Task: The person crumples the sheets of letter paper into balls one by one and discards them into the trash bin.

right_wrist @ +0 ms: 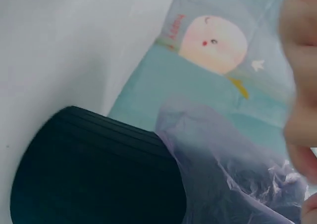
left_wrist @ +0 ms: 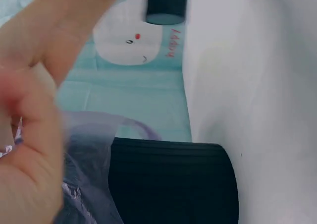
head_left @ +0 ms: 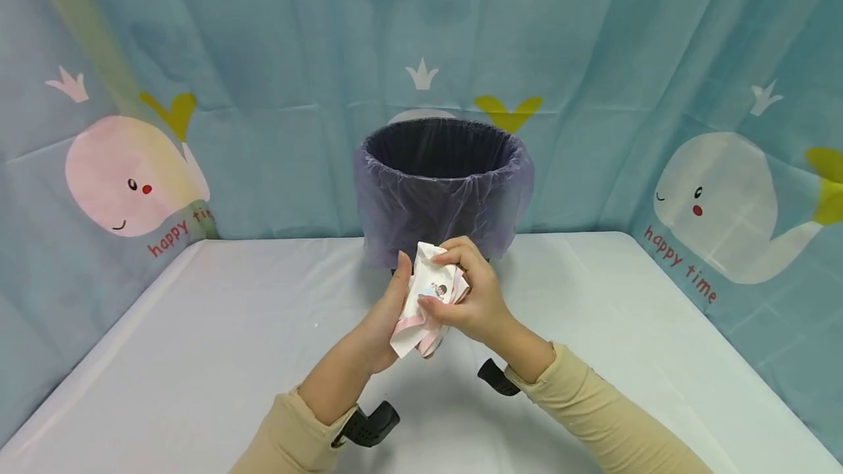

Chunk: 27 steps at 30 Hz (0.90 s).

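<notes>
Both hands meet over the table in front of the bin, around a crumpled white-and-pink printed wrapper (head_left: 428,298) with a small cartoon figure on it. My right hand (head_left: 474,291) pinches it from the right, thumb on its front and fingers over its top edge. On the other side, my left hand (head_left: 378,320) holds it against the palm with the thumb pointing up; its fingers are hidden behind the wrapper. Folded layers show at its right side. Both wrist views catch blurred hands at the edge, the left hand (left_wrist: 32,154) and the right hand (right_wrist: 302,85).
A dark bin (left_wrist: 173,179) lined with a translucent purple bag (head_left: 441,203) stands upright at the table's back edge, just beyond the hands. The white table (head_left: 230,357) is bordered by blue curtains (head_left: 263,93) with whale prints. Black wrist mounts (head_left: 372,424) hang below the sleeves.
</notes>
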Available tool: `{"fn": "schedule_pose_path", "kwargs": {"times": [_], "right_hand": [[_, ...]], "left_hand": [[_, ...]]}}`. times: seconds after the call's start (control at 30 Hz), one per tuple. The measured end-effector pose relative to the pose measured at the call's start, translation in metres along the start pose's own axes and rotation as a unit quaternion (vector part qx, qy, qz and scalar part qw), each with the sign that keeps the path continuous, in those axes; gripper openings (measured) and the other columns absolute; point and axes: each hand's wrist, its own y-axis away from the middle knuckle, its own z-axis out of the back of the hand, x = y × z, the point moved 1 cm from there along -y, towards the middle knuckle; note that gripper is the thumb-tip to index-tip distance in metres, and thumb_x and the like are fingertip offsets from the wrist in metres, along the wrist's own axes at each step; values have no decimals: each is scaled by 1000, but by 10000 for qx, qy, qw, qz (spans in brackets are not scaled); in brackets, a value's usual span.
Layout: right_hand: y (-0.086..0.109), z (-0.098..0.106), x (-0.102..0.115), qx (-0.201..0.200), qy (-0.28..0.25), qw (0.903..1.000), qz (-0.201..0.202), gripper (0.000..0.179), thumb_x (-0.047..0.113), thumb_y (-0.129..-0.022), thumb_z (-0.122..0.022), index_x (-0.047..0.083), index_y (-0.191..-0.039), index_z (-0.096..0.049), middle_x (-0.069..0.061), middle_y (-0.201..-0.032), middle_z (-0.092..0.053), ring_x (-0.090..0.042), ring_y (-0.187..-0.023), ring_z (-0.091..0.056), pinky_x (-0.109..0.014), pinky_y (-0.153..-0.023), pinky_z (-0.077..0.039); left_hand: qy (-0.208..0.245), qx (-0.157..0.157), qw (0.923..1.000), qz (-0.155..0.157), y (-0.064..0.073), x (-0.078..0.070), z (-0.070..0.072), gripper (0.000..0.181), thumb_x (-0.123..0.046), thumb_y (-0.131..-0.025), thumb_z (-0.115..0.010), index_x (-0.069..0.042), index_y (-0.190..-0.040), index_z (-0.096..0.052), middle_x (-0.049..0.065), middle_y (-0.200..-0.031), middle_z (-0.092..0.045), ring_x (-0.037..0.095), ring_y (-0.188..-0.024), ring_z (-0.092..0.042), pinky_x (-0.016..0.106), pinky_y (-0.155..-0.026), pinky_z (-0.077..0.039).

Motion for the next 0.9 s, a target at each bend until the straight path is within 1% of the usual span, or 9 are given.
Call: {"fn": "schedule_pose_path", "kwargs": {"times": [0.13,0.27,0.37,0.47,0.6,0.67,0.77,0.83,0.9], "right_hand": [[-3,0,1,-99,474,9973,549,33,22,-80,-75,-3,-93,-56,-18,-92,-53,-25,-85,-55,-19,-67,-51],[-5,-2,1,-99,744,9932,887,43,41,-92,-65,-1,-92,-56,-18,-92,-54,-29,-81,-55,-22,-64,-50],[-6,-3,2,185,834,9939,701,49,47,-93,-60,-1,-100,-53,-20,-101,-53,-31,-90,-54,-26,-71,-50],[-7,-2,4,621,1130,9911,323,68,58,-91,-56,-4,-118,-48,-19,-112,-53,-30,-98,-50,-31,-78,-46],[-11,3,4,1225,1489,9812,-46,90,71,-85,-52,-5,-134,-43,-17,-126,-52,-29,-108,-47,-37,-86,-44],[-13,5,3,1541,1274,9797,-134,92,71,-82,-55,-5,-134,-43,-19,-135,-47,-31,-118,-45,-40,-95,-42],[-13,9,0,1870,616,9799,-338,96,67,-77,-64,-4,-136,-38,-21,-144,-38,-31,-130,-39,-42,-106,-35],[-11,11,-2,1874,164,9809,-493,99,62,-74,-71,-5,-138,-36,-22,-142,-38,-28,-128,-40,-38,-106,-34],[-9,13,-2,1818,-74,9811,-664,102,61,-73,-74,-6,-139,-35,-23,-135,-41,-23,-121,-43,-31,-102,-37]], "left_hand": [[-240,179,9996,10,1,1,0,94,-79,-87,-8,-5,-131,-45,2,-89,-64,17,-77,-64,29,-54,-49],[143,-32,9999,78,1,2,-1,81,-76,-91,-17,-9,-124,-48,-1,-83,-62,14,-72,-61,24,-55,-45],[543,-233,9982,51,-1,3,-2,68,-74,-92,-25,-14,-108,-53,-5,-73,-56,9,-60,-51,20,-52,-38],[747,-431,9963,-3,-1,4,-1,64,-74,-92,-28,-16,-96,-54,-8,-67,-50,6,-54,-42,19,-49,-30],[507,-793,9955,-118,-1,5,4,65,-75,-91,-28,-17,-89,-57,-8,-62,-48,6,-50,-39,20,-45,-26],[170,-906,9955,-200,0,4,7,67,-75,-91,-27,-15,-93,-57,-8,-64,-50,5,-52,-42,19,-46,-31],[-412,-891,9947,-306,1,1,13,78,-76,-90,-25,-6,-104,-55,-6,-71,-55,6,-59,-49,18,-50,-37],[-749,-700,9944,-272,2,-2,16,86,-78,-87,-25,-1,-113,-53,-6,-79,-58,6,-67,-52,18,-56,-40],[-937,-524,9941,-122,3,-5,16,90,-81,-84,-26,-1,-110,-56,-6,-77,-58,6,-64,-50,18,-54,-38]]}}
